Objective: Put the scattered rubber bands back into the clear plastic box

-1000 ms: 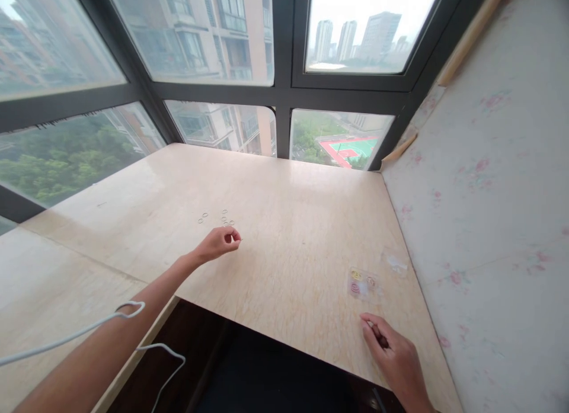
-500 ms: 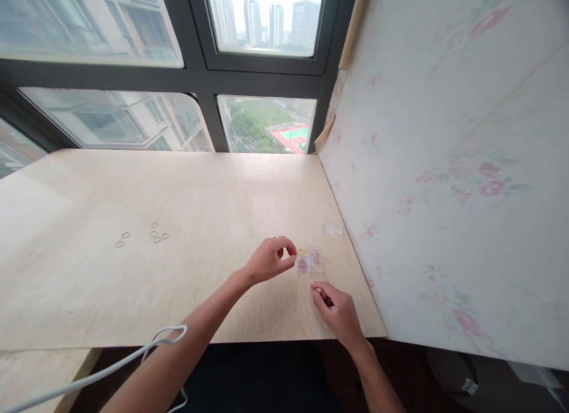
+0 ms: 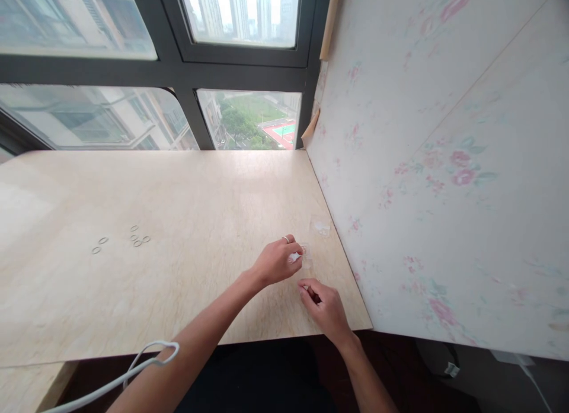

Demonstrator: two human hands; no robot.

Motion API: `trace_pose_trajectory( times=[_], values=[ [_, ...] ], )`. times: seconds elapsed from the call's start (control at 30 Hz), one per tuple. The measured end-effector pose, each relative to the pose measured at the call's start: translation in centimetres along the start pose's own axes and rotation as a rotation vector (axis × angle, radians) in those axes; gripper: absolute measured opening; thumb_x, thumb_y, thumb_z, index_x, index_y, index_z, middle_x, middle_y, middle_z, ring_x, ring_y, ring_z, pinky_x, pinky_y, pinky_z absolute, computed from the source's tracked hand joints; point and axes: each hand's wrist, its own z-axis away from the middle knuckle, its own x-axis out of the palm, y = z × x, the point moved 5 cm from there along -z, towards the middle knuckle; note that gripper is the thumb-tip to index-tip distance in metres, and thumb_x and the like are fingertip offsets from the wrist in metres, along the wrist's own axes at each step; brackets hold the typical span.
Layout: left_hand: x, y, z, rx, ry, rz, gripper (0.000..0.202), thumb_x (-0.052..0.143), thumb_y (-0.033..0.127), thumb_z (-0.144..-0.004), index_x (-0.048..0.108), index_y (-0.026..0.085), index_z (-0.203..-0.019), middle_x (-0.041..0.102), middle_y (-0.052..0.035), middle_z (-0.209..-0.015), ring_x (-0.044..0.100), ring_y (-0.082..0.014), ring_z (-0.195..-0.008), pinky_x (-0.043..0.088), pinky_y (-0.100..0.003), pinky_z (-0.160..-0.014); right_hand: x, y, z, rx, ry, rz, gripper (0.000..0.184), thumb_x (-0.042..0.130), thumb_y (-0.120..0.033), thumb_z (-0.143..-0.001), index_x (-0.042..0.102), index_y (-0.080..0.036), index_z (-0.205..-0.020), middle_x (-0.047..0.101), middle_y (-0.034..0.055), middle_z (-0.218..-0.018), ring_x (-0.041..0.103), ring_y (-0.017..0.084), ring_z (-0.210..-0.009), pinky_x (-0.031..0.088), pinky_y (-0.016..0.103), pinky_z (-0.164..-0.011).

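My left hand (image 3: 279, 262), a ring on one finger, reaches over a small clear compartment box (image 3: 307, 263) and covers much of it. Its fingers are pinched on a small whitish piece (image 3: 294, 257), too small to name surely. Reddish bits show in the part of the box left uncovered. Just in front of the box, nearer to me, my right hand (image 3: 328, 309) is closed, thumb against forefinger. Whatever lies between those fingertips, if anything, cannot be made out.
A clear plastic lid or tray (image 3: 320, 226) lies behind the box, near the papered wall (image 3: 400, 223). Several thin rings (image 3: 137, 238) are spread on the left of the wooden tabletop (image 3: 200, 223). A white cable (image 3: 111, 389) passes by my left forearm.
My left hand has moved right over the box and now pinches a whitish piece. My right hand keeps its closed pose. The view has turned slightly right.
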Motion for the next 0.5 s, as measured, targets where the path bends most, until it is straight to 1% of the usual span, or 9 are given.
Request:
trace_pose_trajectory(
  times=[0.13, 0.23, 0.37, 0.5],
  values=[
    [-1.3, -0.5, 1.3, -0.048, 0.089, 0.125, 0.012, 0.055, 0.018, -0.081, 0.066, 0.019, -0.086, 0.061, -0.0038, -0.087, 0.056, -0.0145, -0.072, 0.044, -0.027, -0.066, 0.1, 0.1, 0.0, 0.010, -0.001, -0.012, 0.021, 0.049, -0.029, -0.090, 0.068, -0.019, -0.091, 0.059, -0.0017, -0.059, 0.054, 0.013, -0.053, 0.039, 0.022, -0.053],
    [-1.9, -1.6, 3.4, -0.100, 0.147, 0.196, 0.012, 0.054, 0.020, -0.085, 0.065, 0.018, -0.083, 0.060, -0.0022, -0.079, 0.052, -0.0126, -0.067, 0.041, -0.025, -0.063, 0.0, 0.1, 0.0, 0.021, 0.001, -0.009, 0.022, 0.049, -0.031, -0.090, 0.068, -0.019, -0.091, 0.058, -0.0022, -0.059, 0.054, 0.012, -0.053, 0.040, 0.022, -0.053],
    [-2.5, -3.9, 7.2, -0.155, 0.194, 0.240, 0.012, 0.052, 0.018, -0.085, 0.064, 0.018, -0.083, 0.057, 0.0004, -0.070, 0.048, -0.0110, -0.061, 0.039, -0.024, -0.061, -0.1, 0.1, 0.0, 0.033, 0.004, -0.009, 0.024, 0.050, -0.034, -0.090, 0.068, -0.018, -0.089, 0.054, -0.0029, -0.057, 0.052, 0.012, -0.052, 0.040, 0.021, -0.052],
    [-2.9, -6.5, 10.5, -0.225, 0.236, 0.236, 0.013, 0.051, 0.017, -0.084, 0.063, 0.018, -0.083, 0.056, 0.0008, -0.069, 0.048, -0.0107, -0.059, 0.038, -0.024, -0.059, 0.1, 0.0, 0.0, 0.090, 0.005, -0.082, 0.027, 0.051, -0.040, -0.089, 0.067, -0.017, -0.086, 0.045, -0.0043, -0.053, 0.045, 0.012, -0.048, 0.037, 0.022, -0.049]
  ],
)
